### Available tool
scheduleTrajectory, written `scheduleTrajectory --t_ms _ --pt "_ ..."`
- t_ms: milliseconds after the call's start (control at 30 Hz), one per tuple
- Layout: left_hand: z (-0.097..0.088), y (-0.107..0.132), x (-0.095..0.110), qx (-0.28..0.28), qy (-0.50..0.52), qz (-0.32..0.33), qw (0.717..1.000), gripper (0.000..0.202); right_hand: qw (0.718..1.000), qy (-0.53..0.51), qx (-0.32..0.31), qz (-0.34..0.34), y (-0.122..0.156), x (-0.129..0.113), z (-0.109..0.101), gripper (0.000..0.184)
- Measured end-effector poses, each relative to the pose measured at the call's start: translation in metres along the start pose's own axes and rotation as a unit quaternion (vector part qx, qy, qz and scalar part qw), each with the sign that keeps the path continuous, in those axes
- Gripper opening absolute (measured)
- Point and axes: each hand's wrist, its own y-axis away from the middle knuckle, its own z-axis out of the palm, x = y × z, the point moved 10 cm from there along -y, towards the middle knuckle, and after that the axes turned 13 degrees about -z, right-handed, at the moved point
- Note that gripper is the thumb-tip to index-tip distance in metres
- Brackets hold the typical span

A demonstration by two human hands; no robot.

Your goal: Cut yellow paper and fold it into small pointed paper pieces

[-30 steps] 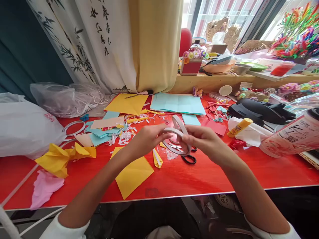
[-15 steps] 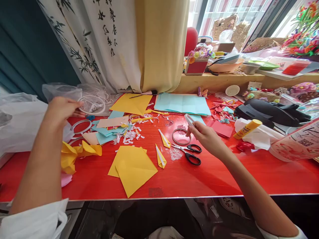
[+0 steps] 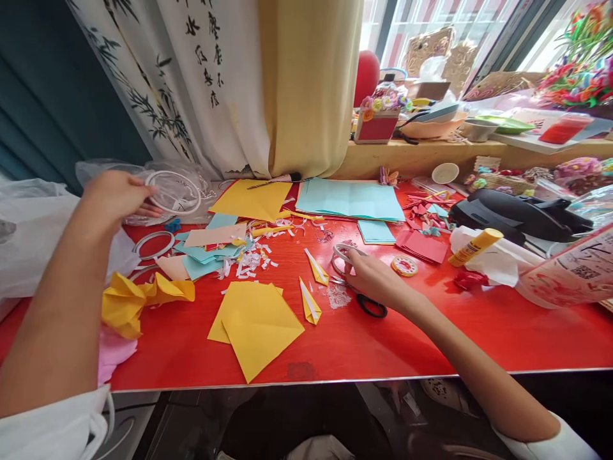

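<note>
My left hand (image 3: 117,198), at the far left of the table, pinches the rim of a thin white ring (image 3: 200,198) tilted over a clear plastic bag. My right hand (image 3: 371,273) has its fingers closed on a smaller white ring (image 3: 339,248), low over a ring-shaped roll (image 3: 334,263) on the table. Scissors (image 3: 372,306) with black handles lie partly hidden under that hand. Left of it are two folded yellow paper pieces (image 3: 310,301) with white strips. A round red-and-yellow tape roll (image 3: 405,266) lies just right of the hand.
Yellow paper sheets (image 3: 262,329) lie at the front of the red table (image 3: 393,351). Blue sheets (image 3: 352,199), paper scraps (image 3: 249,262) and red paper squares (image 3: 421,246) are farther back. A glue stick (image 3: 476,248) and a clear tub (image 3: 569,268) stand at right.
My right hand has moved down and left, lowering the white ring towards the roll and uncovering the red-and-yellow tape roll. My left hand has shifted slightly with its ring.
</note>
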Motion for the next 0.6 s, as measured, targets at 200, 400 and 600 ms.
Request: scheduleTrajectory --t_ms 200,400,600 --pt "0.092 0.091 0.076 -0.276 0.18 0.069 0.942 0.015 0.972 0.002 0.226 0.065 0.02 0.021 -0.065 0.009" --pt "0.225 0.161 0.125 -0.384 0.148 0.132 0.902 0.018 0.946 -0.027 0.312 0.089 0.043 0.025 -0.102 0.006" --pt "0.24 0.184 0.147 -0.313 0.023 0.265 0.912 0.017 0.949 -0.097 0.292 0.064 0.047 0.037 -0.069 0.002"
